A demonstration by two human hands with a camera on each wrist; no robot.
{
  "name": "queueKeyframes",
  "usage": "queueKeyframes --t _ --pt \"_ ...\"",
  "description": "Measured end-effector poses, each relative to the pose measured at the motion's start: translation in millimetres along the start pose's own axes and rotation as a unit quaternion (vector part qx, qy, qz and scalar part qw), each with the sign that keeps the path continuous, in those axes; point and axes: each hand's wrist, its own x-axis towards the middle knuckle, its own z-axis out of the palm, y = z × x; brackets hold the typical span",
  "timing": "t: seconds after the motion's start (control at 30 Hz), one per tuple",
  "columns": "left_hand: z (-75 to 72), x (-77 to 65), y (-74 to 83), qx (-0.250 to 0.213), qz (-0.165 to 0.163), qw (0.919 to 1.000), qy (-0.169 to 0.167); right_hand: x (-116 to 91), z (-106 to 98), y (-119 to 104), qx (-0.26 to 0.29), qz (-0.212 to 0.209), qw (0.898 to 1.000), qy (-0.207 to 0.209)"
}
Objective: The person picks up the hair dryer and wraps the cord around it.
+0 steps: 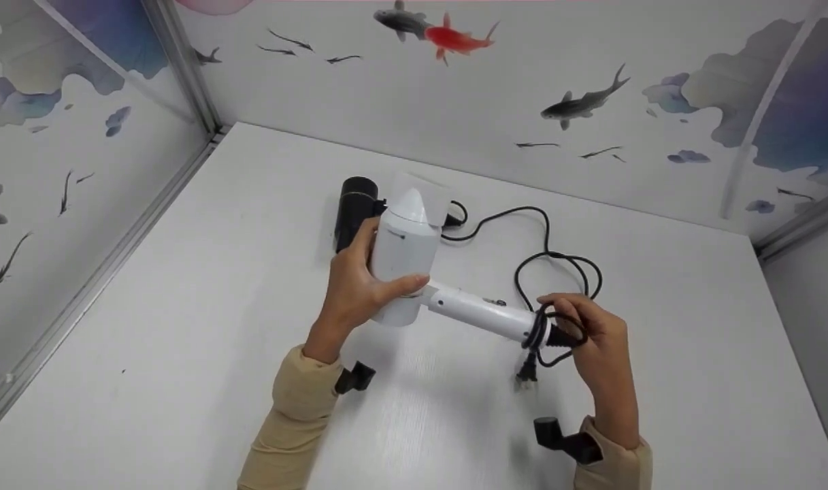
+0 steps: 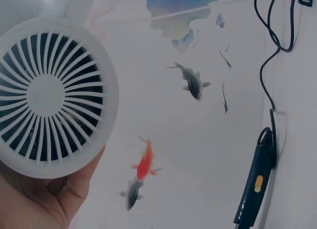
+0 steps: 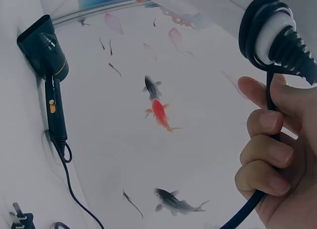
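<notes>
A white hair dryer (image 1: 407, 252) is held up over the table, its nozzle toward the back wall. My left hand (image 1: 352, 289) grips its body, with the thumb across the front near the handle (image 1: 482, 312). The left wrist view shows the round slatted rear grille (image 2: 47, 95). Black cord (image 3: 255, 28) is wound round the handle's end, and its two-pin plug (image 1: 526, 369) dangles below. At that end, my right hand (image 1: 603, 333) holds the cord, fingers curled round it in the right wrist view.
Behind the white dryer, a black hair dryer (image 1: 356, 204) with a yellow switch (image 2: 258, 183) lies on the white table (image 1: 182, 327). Its black cord (image 1: 546, 224) loops to the right. Fish-painted panels (image 1: 482, 88) enclose the table's back and sides.
</notes>
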Motion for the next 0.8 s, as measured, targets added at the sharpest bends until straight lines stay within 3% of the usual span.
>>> queueKeyframes --t 0.13,0.43,0.8 --pt "1.0 -0.3 0.0 0.001 -0.003 0.9999 0.014 1 2 -1 -0.036 -0.002 0.999 -0.017" --pt "4.7 -1.2 -1.8 -0.012 -0.006 0.999 0.041 2 7 -3 -0.095 0.042 0.992 -0.073" --pt "7.7 0.5 -3.6 -0.058 -0.025 0.9941 0.089 -2 28 -9 -0.106 0.055 0.98 -0.16"
